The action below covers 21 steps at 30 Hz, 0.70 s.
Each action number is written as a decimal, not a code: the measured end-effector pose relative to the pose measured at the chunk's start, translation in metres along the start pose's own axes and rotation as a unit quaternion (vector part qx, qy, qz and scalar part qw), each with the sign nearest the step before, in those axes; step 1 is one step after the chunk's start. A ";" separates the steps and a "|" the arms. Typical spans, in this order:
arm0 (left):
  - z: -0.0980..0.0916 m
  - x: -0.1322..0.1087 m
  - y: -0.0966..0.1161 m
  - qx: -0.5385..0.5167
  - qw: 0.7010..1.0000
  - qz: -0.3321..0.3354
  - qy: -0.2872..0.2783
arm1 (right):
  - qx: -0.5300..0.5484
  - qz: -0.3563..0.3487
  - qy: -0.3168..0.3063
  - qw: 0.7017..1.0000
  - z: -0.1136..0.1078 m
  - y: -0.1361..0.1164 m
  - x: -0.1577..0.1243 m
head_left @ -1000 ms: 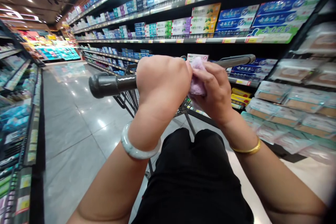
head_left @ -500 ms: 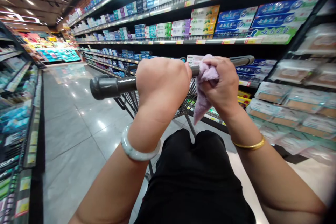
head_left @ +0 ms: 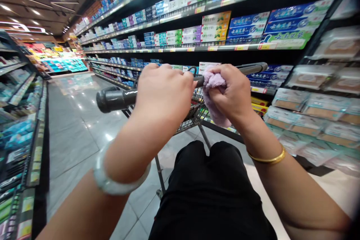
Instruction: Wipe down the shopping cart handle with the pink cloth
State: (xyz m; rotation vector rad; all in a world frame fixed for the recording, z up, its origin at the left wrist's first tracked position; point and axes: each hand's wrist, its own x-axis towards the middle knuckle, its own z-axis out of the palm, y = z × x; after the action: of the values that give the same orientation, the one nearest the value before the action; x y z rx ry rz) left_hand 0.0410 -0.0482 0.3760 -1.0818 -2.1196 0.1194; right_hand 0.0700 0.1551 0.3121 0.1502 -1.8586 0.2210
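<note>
My left hand (head_left: pixel 164 92) is wrapped around the grey handle (head_left: pixel 115 98) of a shopping cart, near the bar's middle. My right hand (head_left: pixel 232 93) grips a small lilac cloth (head_left: pixel 213 99) and presses it against the handle just right of the left hand. The cloth's loose end hangs below the bar. The cart's wire basket (head_left: pixel 194 114) shows only in part behind my hands. A pale bangle sits on my left wrist and a gold one on my right.
Shelves of boxed toothpaste (head_left: pixel 247 28) run along the right side of the aisle, with wrapped packs (head_left: pixel 317 105) low at the right. More shelving (head_left: pixel 19 120) lines the left. Glossy grey floor (head_left: pixel 75 127) stretches ahead.
My right hand lifted the cloth from below the bar up onto the handle and gripped it there. My left forearm has dropped and swung left while the hand stays on the handle.
</note>
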 end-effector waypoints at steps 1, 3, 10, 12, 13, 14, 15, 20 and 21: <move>-0.006 -0.006 -0.006 0.015 1.000 0.007 -0.005 | -0.002 0.005 -0.013 1.000 -0.003 -0.001 0.002; -0.015 -0.018 -0.021 0.064 0.998 0.002 0.018 | -0.007 0.014 -0.030 0.999 -0.008 -0.004 0.005; -0.009 -0.038 -0.058 0.079 0.990 -0.114 -0.005 | -0.050 0.020 -0.074 0.996 -0.006 -0.047 0.016; -0.005 -0.037 -0.058 0.064 0.988 -0.141 -0.006 | -0.024 -0.024 -0.096 0.995 -0.003 -0.062 0.020; -0.003 -0.036 -0.057 0.066 0.987 -0.148 -0.001 | -0.013 -0.039 -0.105 0.994 -0.002 -0.066 0.023; -0.002 -0.036 -0.056 0.070 0.986 -0.153 0.005 | -0.010 -0.042 -0.109 0.993 -0.002 -0.069 0.027; -0.001 -0.036 -0.055 0.071 0.985 -0.156 0.009 | -0.019 -0.031 -0.110 0.993 -0.003 -0.069 0.031; 0.003 -0.037 -0.053 -0.022 0.984 -0.172 0.049 | -0.113 0.039 -0.090 0.989 -0.007 -0.073 0.047; 0.004 -0.038 -0.052 -0.045 0.982 -0.174 0.058 | -0.098 0.019 -0.104 0.990 -0.007 -0.076 0.049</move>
State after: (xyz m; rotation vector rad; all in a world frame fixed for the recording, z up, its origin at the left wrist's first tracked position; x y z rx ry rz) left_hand 0.0181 -0.1085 0.3720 -0.7335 -2.1881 -0.2033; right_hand 0.0786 0.0831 0.3662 0.0017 -2.0795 0.0491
